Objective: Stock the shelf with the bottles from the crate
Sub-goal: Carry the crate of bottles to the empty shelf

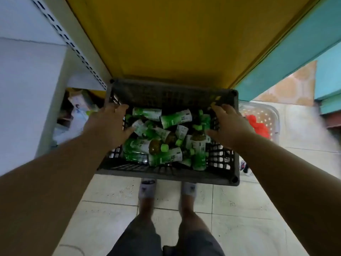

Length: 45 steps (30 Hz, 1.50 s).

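A dark grey plastic crate [166, 175] sits in front of my feet, below the front edge of a bare yellow shelf [166, 43]. Inside it lie several green-labelled bottles [175, 118] with green caps, jumbled on their sides, one or two upright. My left hand [108, 124] is over the crate's left wall, fingers spread and fairly straight, thumb towards the bottles. My right hand [229, 124] mirrors it over the right wall. Neither hand holds a bottle. Whether the palms touch the walls is unclear.
A white slotted shelf upright [73, 45] stands at the left, with packaged goods [79, 106] on a lower level behind it. A white perforated basket [265, 112] with red items sits right of the crate. A teal unit [286, 58] borders the right. The floor is tiled.
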Motion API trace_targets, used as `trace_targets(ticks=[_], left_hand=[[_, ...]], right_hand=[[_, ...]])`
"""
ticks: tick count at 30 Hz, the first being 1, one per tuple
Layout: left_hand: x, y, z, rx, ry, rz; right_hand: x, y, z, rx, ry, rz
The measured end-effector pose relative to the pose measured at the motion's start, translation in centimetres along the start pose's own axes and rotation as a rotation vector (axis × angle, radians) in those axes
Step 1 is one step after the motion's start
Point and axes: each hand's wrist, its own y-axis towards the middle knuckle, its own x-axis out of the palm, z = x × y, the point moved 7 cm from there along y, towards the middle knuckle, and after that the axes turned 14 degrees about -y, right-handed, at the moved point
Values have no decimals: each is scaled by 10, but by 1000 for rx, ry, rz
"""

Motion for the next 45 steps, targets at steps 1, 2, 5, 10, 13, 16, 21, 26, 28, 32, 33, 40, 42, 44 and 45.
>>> trace_targets(ticks=[1,2,5,10,13,16,21,26,28,32,33,40,42,44,45], left_hand=[[9,6,-10,6,-31,19],[15,11,-20,-10,-50,41],[34,15,-50,-44,-21,49],[51,22,-80,-140,-101,67],[64,29,-88,-149,-274,89],[67,35,-92,-125,-483,171],[70,36,-96,-138,-773,140],[71,34,-95,-188,-860,70],[73,37,-102,-212,-983,67],[73,37,-106,-225,-1083,109],[73,34,-105,-238,-1088,120],[36,-11,-77,-283,-1115,131],[8,-32,-60,-288,-1115,116],[-23,-52,-40,-274,-1119,102],[-40,-63,-30,-270,-1112,106]], right_hand=[[13,6,0,16,-4,3],[22,12,3,48,-3,25],[54,18,19,174,42,36],[87,18,39,313,133,44],[98,23,46,346,230,75],[99,29,57,351,242,102],[116,36,75,228,446,91],[123,42,83,207,813,111],[124,41,81,214,872,114],[124,41,82,241,833,173],[122,40,81,245,823,166],[62,-1,84,212,728,118],[29,-28,87,208,728,110],[-3,-59,96,206,735,107],[-18,-76,101,204,735,108]])
